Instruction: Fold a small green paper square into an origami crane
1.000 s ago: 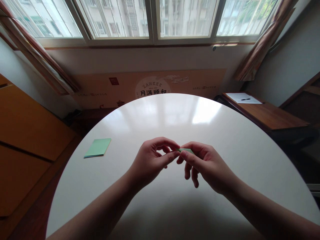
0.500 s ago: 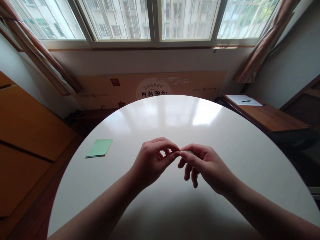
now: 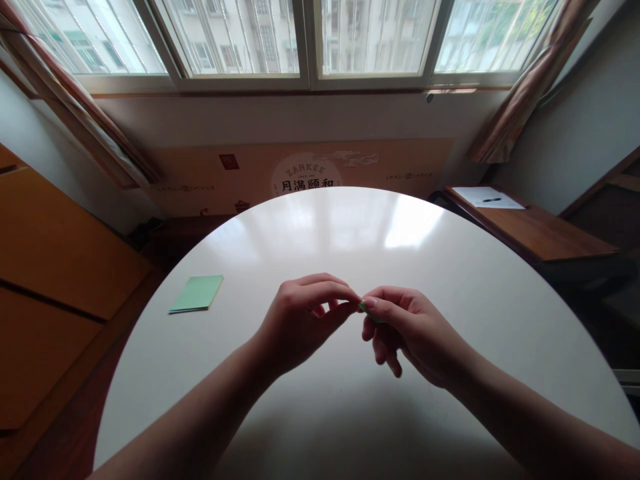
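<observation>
A small green folded paper [image 3: 374, 317] shows between the fingers of my right hand [image 3: 413, 323], mostly covered by them. The thumb and index finger of that hand pinch it, while the other fingers hang loosely curled below. My left hand [image 3: 310, 317] meets it from the other side, thumb and index fingertips pressed together at the paper's left tip. Both hands are held above the white table [image 3: 310, 420]. To the left, apart from my hands, lies a stack of square green paper [image 3: 197, 293].
Beyond the round table's far edge stands an orange printed panel [image 3: 190, 170] below the window. At right is a wooden desk [image 3: 555, 230] bearing a white sheet [image 3: 470, 195] and a pen [image 3: 492, 200]. An orange cabinet [image 3: 55, 267] stands at left.
The green paper has tilted, and more of it shows below my right thumb. My right hand's lower fingers have shifted slightly right. My left hand stays almost in place.
</observation>
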A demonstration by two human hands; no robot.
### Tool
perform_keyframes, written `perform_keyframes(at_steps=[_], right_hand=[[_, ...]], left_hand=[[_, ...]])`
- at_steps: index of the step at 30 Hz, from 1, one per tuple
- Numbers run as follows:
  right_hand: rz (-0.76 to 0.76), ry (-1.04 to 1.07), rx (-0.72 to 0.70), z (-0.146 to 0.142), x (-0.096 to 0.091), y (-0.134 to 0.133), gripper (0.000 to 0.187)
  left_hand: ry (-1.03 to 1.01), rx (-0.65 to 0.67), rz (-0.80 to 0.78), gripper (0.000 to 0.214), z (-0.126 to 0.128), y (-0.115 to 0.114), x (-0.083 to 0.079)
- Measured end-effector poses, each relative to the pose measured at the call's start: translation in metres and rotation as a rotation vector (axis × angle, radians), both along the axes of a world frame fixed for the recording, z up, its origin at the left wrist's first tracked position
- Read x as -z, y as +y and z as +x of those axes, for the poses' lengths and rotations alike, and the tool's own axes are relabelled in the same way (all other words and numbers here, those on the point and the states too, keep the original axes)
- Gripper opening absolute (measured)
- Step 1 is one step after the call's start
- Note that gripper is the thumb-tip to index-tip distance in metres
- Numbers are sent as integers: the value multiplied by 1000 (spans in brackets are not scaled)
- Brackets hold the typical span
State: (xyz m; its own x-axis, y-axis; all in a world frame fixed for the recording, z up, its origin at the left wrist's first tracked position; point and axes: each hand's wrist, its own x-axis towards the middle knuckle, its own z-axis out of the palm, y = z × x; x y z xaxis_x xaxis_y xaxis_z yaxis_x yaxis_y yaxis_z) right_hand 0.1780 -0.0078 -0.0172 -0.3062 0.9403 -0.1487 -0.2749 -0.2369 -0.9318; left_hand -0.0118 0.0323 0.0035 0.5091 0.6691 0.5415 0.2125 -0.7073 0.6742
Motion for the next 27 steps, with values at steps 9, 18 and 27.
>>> perform_keyframes(at_steps=[9,18,27], right_hand=[[92,-98,14,-1,0,-1,32],[135,-182,28,-2,-1,-2,30],[82,-149,31,-3,0,-2,31]], left_hand=[[28,-25,-151,8,1,-3,1],[-16,-105,-317,4,6,-5,3],[-215,-160,-539,15,3,-1,4]])
